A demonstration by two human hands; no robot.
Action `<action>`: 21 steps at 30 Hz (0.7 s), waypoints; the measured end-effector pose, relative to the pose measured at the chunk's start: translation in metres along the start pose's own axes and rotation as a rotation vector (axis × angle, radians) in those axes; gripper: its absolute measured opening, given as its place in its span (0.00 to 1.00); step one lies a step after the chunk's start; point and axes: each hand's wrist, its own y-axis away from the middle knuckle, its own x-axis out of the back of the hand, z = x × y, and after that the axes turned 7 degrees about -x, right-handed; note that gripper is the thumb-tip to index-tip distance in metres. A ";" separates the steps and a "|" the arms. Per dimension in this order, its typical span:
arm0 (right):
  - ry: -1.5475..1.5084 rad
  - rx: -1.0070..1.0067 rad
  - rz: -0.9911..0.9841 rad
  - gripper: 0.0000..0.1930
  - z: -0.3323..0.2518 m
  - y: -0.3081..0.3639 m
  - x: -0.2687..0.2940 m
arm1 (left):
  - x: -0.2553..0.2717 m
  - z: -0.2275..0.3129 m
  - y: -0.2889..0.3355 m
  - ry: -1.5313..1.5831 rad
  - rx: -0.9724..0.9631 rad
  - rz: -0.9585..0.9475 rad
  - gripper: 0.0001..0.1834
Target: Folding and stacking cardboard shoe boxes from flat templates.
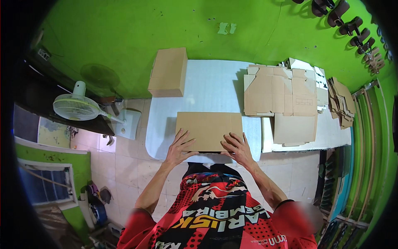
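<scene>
Right between your hands on the pale bluish-white, round-cornered table (211,83) sits the brown rectangular cardboard box (209,128), its broad flat top facing up. Your left hand (181,145) is over its near left corner, fingers loosely spread on the top and thumb toward the near edge. Your right hand (236,147) does pretty much the same at the near right corner. Both hands look partly open, and you're steadying or pressing the box rather than gripping it outright; I can't tell whether the thumbs are under the lid edge or just against the front.

There's a thin dark line along the near side between your thumbs, so my guess is you're at the lid-closing step, getting the front edge to seat. If so, the next move calls for even pressure from both hands, thumbs guiding the front in so neither corner buckles.

Beyond your left hand there's a brown closed cardboard box (168,72) near the far table edge, looking done to me. Beyond and right of your right hand lies a pile of flat, unfolded brown cardboard blanks (273,91), well apart from your fingers.
</scene>
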 end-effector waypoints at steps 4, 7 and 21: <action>-0.007 -0.012 -0.022 0.33 -0.002 0.006 0.003 | 0.001 0.016 0.002 -0.174 0.060 -0.155 0.44; -0.077 -0.107 0.079 0.38 0.005 0.004 0.005 | -0.007 0.025 0.005 -0.020 0.204 0.056 0.56; -0.209 -0.158 -0.124 0.52 0.013 0.011 0.002 | -0.005 -0.012 0.020 0.156 0.135 0.048 0.66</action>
